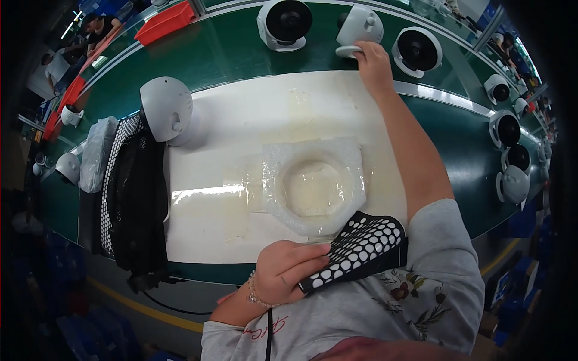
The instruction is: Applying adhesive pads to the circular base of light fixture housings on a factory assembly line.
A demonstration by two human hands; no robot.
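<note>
My right hand point(376, 67) reaches to the far side and is closed on the round base of a white fan point(365, 25), whose head is turned sideways. Close to my body, my left hand point(288, 272) grips the left end of a black piece with white dots point(361, 246), which looks like soft sheet or cloth. Just beyond that piece lies an octagonal white foam block point(274, 198) with a round hollow in its middle. It sits on a pale board point(205, 222), with clear tape around it.
Two fans with black fronts, one point(286, 24) left and one point(416, 51) right, flank the held one. At left, a white fan point(167, 108) rests by a black dotted stack point(135, 204) and a plastic-wrapped bundle point(98, 153). A red tray point(165, 23) stands far left; several fans line the right.
</note>
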